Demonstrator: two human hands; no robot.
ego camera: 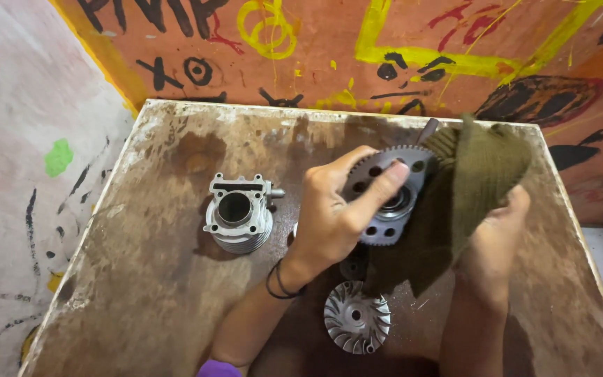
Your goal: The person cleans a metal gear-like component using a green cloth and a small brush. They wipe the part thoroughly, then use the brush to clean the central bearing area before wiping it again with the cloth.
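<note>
My left hand point(336, 213) grips a round grey toothed gear disc point(389, 199) with several holes, held upright above the worn table point(148, 293). My right hand point(493, 244) holds an olive-green knitted cloth point(472, 185) pressed against the disc's right side, covering part of it. A dark handle-like piece point(428, 130) pokes up behind the disc. A black band sits on my left wrist.
A finned metal engine cylinder point(239, 213) stands on the table to the left of my hands. A silver finned fan-like disc point(356, 318) lies flat near the front edge. Painted walls close the table in at the back and left; tiled floor shows at right.
</note>
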